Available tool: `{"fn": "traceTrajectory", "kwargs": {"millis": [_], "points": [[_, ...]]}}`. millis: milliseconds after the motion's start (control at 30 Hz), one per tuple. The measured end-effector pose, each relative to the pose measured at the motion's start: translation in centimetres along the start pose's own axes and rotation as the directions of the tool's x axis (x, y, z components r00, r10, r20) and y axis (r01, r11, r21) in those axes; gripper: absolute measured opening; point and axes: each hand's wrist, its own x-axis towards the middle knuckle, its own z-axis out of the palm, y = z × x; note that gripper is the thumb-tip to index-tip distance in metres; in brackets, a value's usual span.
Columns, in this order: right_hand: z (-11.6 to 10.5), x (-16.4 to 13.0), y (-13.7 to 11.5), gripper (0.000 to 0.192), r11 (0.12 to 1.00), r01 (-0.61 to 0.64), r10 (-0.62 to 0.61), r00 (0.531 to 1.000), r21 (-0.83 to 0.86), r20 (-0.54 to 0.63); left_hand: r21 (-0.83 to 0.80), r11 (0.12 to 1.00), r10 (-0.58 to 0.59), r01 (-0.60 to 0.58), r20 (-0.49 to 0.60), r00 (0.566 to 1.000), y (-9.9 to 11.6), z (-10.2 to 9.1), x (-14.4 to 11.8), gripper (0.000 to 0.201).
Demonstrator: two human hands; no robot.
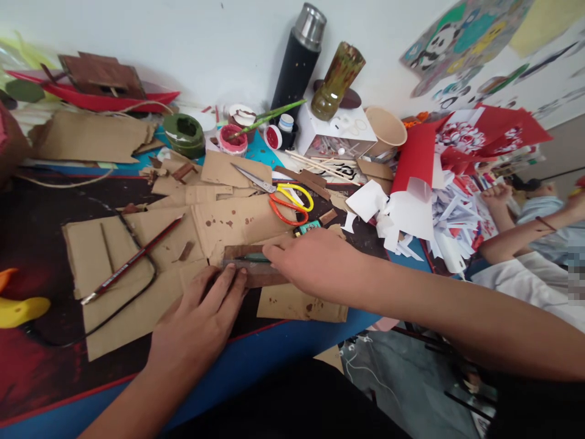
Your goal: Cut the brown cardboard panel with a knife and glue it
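My left hand (201, 311) lies with its fingers stretched out, fingertips pressing on a clear ruler-like strip (258, 266). That strip rests on a brown-painted cardboard piece (269, 280). My right hand (315, 262) is closed at the strip's right end, its fingers pinched together. What it grips is mostly hidden; a slim dark-green shape (253, 257) shows along the strip by its fingertips. Just beyond the right hand is a small teal and black object (308, 228). Scissors (274, 189) with yellow and orange handles lie behind it on cardboard.
A pencil (137, 256) and a black cord (114, 314) cross the cardboard sheet (105, 332) at left. Paint jars (185, 135), a black thermos (295, 73) and a model boat (109, 91) stand by the wall. Paper scraps (452, 210) and another person's arm (516, 235) are at right.
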Motion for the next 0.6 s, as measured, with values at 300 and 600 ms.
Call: {"fn": "traceTrajectory", "kwargs": {"millis": [300,600], "points": [[-0.7,0.2,-0.5,0.033,0.998,0.016,-0.015,1.000,-0.062,0.007,0.114,0.992,0.062,-0.059,-0.026,0.998,0.1,-0.4,0.3,0.052],[0.1,0.6,-0.3,0.028,0.998,0.038,-0.039,0.999,-0.046,-0.030,0.129,0.988,0.095,-0.088,-0.046,0.994,-0.1,-0.2,0.4,0.049]]}}
